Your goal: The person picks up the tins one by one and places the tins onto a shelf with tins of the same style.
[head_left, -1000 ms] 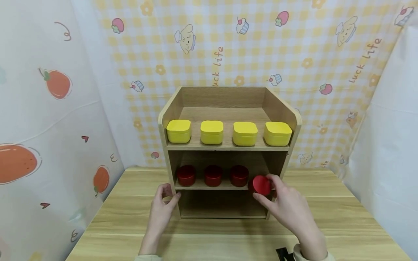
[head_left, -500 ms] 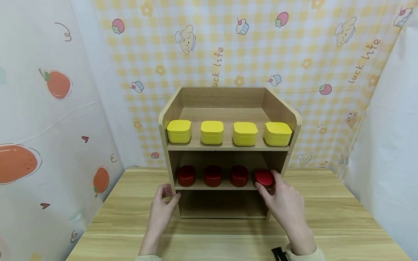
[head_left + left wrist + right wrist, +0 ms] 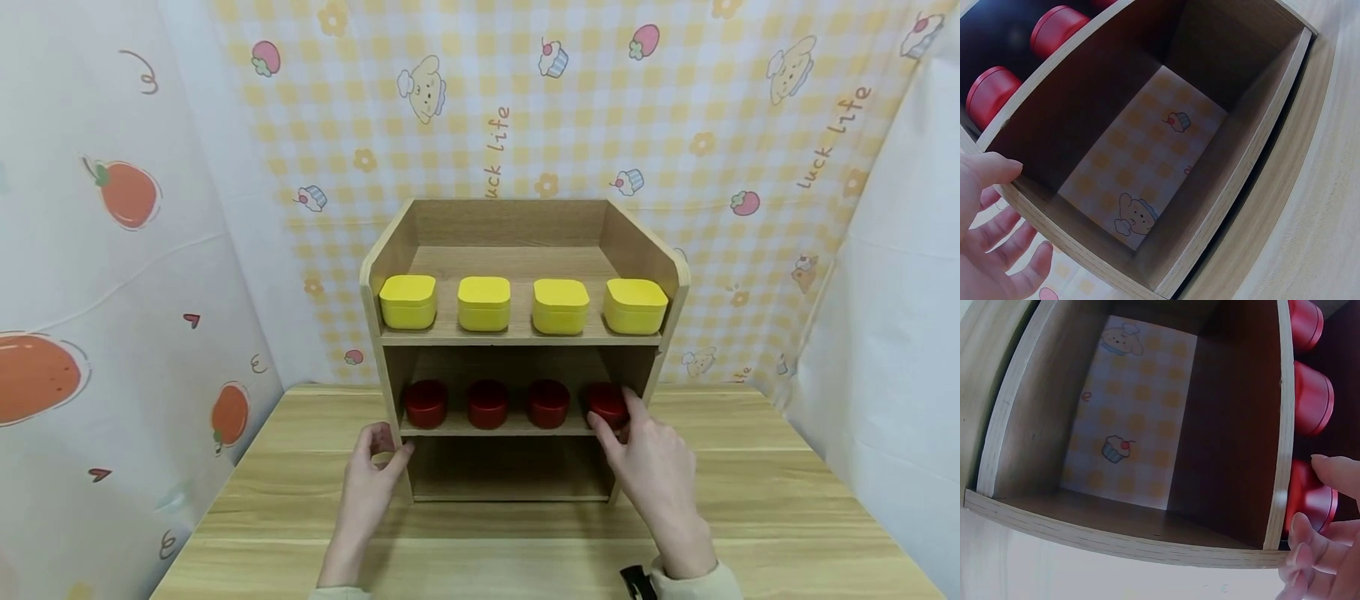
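In the head view, a small wooden shelf unit [image 3: 517,340] stands on the table. My right hand [image 3: 654,467] is at the right end of its middle shelf. It holds a round red tin [image 3: 606,403] there, thumb in front and fingers at the right side, also seen in the right wrist view as a red tin [image 3: 1311,499]. Three similar red tins [image 3: 487,405] stand in a row to the left. My left hand [image 3: 372,471] holds the unit's left side panel; in the left wrist view its thumb lies on the front edge and its fingers on the outer side.
Several yellow square boxes [image 3: 483,305] with rounded corners line the front of the top shelf. Below the tins is a bottom compartment [image 3: 510,471]. A wood-grain table [image 3: 757,500] surrounds the unit, with patterned cloth [image 3: 495,108] behind and at the sides.
The red tin in my right hand was tilted in front of the shelf; it has moved back and now stands level in the row. My left hand stays in place.
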`<state>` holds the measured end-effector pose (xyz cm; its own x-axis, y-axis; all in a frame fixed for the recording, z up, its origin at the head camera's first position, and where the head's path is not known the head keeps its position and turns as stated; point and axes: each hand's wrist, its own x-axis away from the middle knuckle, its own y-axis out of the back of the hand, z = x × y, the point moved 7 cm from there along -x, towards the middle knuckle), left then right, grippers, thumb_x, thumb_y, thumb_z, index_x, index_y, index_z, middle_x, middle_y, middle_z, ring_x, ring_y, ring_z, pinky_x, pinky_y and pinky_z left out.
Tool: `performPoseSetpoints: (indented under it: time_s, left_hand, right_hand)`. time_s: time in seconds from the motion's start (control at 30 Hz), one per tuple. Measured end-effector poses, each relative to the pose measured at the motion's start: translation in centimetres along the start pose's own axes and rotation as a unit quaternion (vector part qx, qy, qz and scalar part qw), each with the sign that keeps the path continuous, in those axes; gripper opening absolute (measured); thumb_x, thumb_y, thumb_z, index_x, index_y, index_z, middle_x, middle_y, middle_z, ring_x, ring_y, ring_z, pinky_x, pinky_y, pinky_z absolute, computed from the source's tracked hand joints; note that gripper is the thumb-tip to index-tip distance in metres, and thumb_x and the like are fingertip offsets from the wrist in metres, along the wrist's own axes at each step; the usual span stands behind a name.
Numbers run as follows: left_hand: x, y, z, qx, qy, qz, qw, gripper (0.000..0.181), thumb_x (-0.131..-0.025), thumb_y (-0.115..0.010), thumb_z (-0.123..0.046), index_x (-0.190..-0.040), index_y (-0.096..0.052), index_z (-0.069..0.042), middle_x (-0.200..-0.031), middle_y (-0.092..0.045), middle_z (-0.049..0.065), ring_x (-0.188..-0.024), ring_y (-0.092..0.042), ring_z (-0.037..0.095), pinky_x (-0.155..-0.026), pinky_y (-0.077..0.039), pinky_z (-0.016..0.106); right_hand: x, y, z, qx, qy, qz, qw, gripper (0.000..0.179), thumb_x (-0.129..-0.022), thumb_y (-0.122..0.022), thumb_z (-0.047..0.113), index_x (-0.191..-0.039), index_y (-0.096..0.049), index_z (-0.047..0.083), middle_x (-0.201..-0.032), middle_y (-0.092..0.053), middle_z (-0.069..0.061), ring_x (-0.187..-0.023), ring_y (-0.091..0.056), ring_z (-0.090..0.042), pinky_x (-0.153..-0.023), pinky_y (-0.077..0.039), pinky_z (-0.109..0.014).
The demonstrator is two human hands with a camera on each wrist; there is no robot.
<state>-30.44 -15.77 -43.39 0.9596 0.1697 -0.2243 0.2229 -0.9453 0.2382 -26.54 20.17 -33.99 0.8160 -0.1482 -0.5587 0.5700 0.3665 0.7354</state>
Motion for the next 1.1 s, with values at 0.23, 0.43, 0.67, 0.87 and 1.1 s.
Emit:
performPoseSetpoints:
  time_s: [0.23, 0.43, 0.67, 0.87, 1.1]
  left_hand:
    - [-0.1, 0.3, 0.0, -0.005, 0.002, -0.004, 1.0, 0.031, -0.091, -0.069, -0.011, -0.116, -0.051, -0.006, -0.106, -0.055, 0.009, -0.106, -0.051, 0.02, -0.079, -0.05, 0.022]
    - [0.0, 0.4, 0.0, -0.007, 0.006, -0.001, 1.0, 0.031, -0.092, -0.069, -0.012, -0.115, -0.051, -0.007, -0.106, -0.055, 0.009, -0.106, -0.051, 0.02, -0.08, -0.05, 0.022]
    - [0.1, 0.6, 0.1, -0.002, 0.011, 0.007, 0.9999, 0.032, -0.093, -0.069, -0.017, -0.116, -0.05, -0.009, -0.109, -0.053, 0.009, -0.106, -0.053, 0.021, -0.079, -0.05, 0.026]
    - [-0.3, 0.4, -0.3, 0.001, 0.005, 0.014, 0.9999, 0.034, -0.092, -0.07, -0.018, -0.119, -0.05, -0.009, -0.11, -0.054, 0.009, -0.109, -0.052, 0.019, -0.082, -0.05, 0.026]
    - [-0.4, 0.4, -0.6, -0.014, 0.002, 0.042, 0.999, 0.037, -0.092, -0.069, -0.016, -0.122, -0.05, -0.007, -0.118, -0.053, 0.01, -0.113, -0.052, 0.024, -0.09, -0.049, 0.034]
  right_hand:
    - [-0.2, -0.4, 0.0, -0.005, -0.005, 0.007, 1.0, 0.064, -0.091, -0.064, 0.05, -0.133, -0.056, 0.003, -0.062, -0.06, -0.002, -0.052, -0.057, -0.027, -0.039, -0.035, -0.035]
    - [-0.2, -0.6, 0.0, -0.009, -0.007, 0.018, 0.9998, 0.066, -0.09, -0.065, 0.051, -0.135, -0.055, 0.003, -0.062, -0.06, 0.0, -0.05, -0.054, -0.023, -0.039, -0.035, -0.034]
    - [-0.2, -0.3, 0.1, -0.016, -0.006, 0.052, 0.9985, 0.079, -0.09, -0.059, 0.06, -0.145, -0.043, 0.006, -0.065, -0.059, 0.003, -0.046, -0.046, -0.015, -0.039, -0.034, -0.032]
    - [-0.4, 0.6, -0.1, -0.043, -0.017, 0.071, 0.9964, 0.076, -0.093, -0.054, 0.061, -0.148, -0.041, 0.009, -0.077, -0.069, 0.0, -0.051, -0.052, -0.015, -0.043, -0.036, -0.033]
    - [0.1, 2.5, -0.4, -0.098, 0.017, -0.026, 0.9947, 0.046, -0.095, -0.063, 0.039, -0.131, -0.06, 0.009, -0.076, -0.069, -0.001, -0.055, -0.059, -0.012, -0.044, -0.04, -0.031]
